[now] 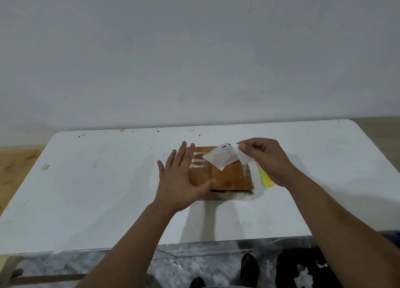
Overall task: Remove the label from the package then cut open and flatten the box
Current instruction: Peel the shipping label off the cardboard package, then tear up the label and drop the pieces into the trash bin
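A flat brown cardboard box [229, 178] lies in the middle of the white table [108, 190], with clear tape along its edges. My left hand [181, 177] rests over the box's left part, palm down and fingers spread. My right hand [266, 158] pinches a white label [223, 157] between thumb and fingers above the box's far right part. The label curls up and seems lifted off the cardboard. White strips of residue [198, 160] mark the box top near my left fingers.
A yellow-green cutter [265, 176] lies on the table just right of the box, partly hidden under my right wrist. A plain wall stands behind the table. Torn paper scraps [303, 274] lie on the floor below the near edge.
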Action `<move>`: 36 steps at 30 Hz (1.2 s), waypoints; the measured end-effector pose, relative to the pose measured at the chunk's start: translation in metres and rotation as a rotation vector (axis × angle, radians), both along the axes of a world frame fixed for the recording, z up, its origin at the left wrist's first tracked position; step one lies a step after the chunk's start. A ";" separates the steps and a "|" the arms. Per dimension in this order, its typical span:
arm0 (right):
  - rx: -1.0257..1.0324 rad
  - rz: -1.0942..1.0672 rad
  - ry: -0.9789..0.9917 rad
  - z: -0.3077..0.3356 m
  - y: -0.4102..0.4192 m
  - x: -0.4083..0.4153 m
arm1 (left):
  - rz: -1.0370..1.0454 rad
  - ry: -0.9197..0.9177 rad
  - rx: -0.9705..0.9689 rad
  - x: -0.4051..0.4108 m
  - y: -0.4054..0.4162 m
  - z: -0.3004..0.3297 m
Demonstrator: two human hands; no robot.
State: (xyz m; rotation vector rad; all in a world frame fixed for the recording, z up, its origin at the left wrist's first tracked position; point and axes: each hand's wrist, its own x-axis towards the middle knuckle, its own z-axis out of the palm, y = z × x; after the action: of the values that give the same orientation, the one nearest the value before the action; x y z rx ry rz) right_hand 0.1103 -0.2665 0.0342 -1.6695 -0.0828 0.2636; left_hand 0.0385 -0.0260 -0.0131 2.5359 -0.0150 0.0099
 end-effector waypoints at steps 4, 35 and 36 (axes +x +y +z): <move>0.031 -0.070 -0.010 0.007 -0.002 -0.011 | -0.048 -0.184 -0.119 0.023 -0.031 0.033; -0.212 -0.519 -0.094 0.018 -0.177 -0.148 | -0.468 -0.088 -0.323 0.000 -0.239 0.065; -0.296 -0.520 -0.115 0.017 -0.189 -0.156 | -0.508 -0.093 -0.299 -0.007 -0.255 0.063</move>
State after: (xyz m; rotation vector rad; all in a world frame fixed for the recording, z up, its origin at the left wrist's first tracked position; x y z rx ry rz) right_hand -0.0457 -0.4552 0.0515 -1.9329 0.3154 -0.2246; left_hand 0.0316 -0.2808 0.0503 2.1664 -0.6428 -0.0664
